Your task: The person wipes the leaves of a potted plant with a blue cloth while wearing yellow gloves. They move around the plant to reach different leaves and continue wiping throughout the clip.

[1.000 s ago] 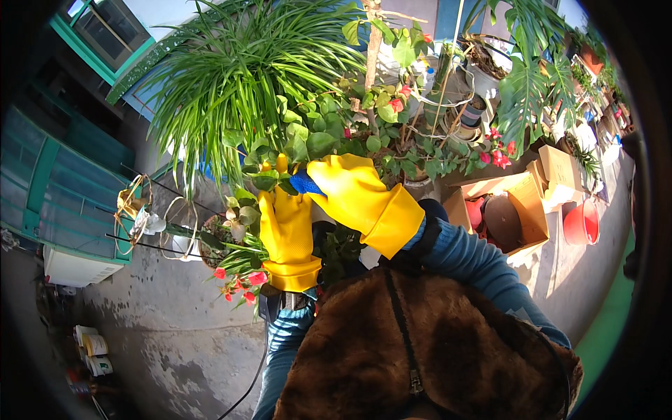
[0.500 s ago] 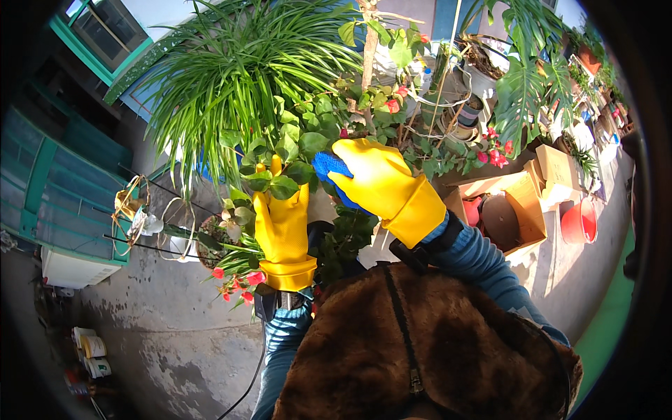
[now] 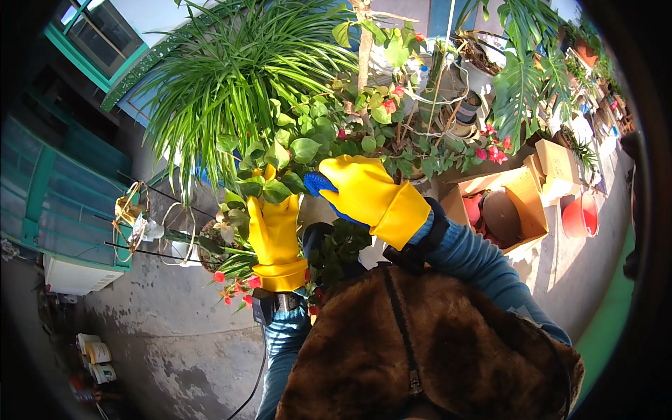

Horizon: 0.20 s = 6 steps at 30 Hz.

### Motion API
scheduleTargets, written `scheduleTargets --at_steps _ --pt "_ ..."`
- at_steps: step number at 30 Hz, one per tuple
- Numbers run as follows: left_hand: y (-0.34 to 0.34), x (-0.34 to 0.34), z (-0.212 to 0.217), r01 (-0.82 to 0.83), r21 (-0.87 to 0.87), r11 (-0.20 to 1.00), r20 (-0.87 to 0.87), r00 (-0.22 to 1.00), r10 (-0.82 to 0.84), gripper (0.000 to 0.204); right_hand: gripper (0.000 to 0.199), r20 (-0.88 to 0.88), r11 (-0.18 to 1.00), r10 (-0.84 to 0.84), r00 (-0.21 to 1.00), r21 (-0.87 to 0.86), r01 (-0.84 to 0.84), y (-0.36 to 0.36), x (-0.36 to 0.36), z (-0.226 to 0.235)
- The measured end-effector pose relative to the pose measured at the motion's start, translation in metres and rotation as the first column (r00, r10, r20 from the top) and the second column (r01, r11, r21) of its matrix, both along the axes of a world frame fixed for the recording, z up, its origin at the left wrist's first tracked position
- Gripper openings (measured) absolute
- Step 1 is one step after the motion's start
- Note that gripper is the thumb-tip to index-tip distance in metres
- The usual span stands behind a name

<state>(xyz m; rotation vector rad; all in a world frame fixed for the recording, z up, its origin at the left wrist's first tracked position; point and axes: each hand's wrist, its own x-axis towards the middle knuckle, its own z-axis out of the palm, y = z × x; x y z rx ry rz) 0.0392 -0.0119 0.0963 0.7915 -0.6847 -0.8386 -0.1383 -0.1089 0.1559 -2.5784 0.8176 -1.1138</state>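
Observation:
Both my hands wear yellow rubber gloves. My left hand (image 3: 274, 234) is raised among the green leaves (image 3: 266, 187) of a leafy flowering plant, its fingers stretched up and apart behind and under them. Leaves cover part of these fingers. To its right, my right hand (image 3: 367, 190) is closed on a blue cloth (image 3: 320, 183), which shows at the fingertips and along the underside of the glove. The cloth's edge is close to the leaves at the left hand. Red flowers (image 3: 253, 281) hang beside the left cuff.
A spider plant (image 3: 224, 91) spreads at the far left. On the right stand an open cardboard box (image 3: 526, 203) with pots in it and a red pot (image 3: 579, 215). Thin dark rods (image 3: 150, 252) stick out at the left, near wire hoops. Several small tubs (image 3: 98, 352) sit lower left.
Both hands have shifted slightly left in the picture, and the right hand with the blue cloth slightly lower. The view has moved a little too. The right hand keeps its grip.

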Motion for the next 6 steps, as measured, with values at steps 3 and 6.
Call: scheduleTargets --at_steps 3,6 --pt "-0.0031 0.0114 0.0005 0.109 -0.174 0.979 -0.339 0.927 -0.163 0.052 0.026 -0.026 0.999 -0.021 0.999 0.026 0.022 -0.0068 -0.0064 -0.0025" --pt "-0.0035 0.0136 0.0002 0.028 0.025 0.999 -0.303 0.953 -0.019 0.052 0.029 -0.047 0.997 -0.026 0.999 0.075 0.029 -0.0099 -0.0075 -0.0047"
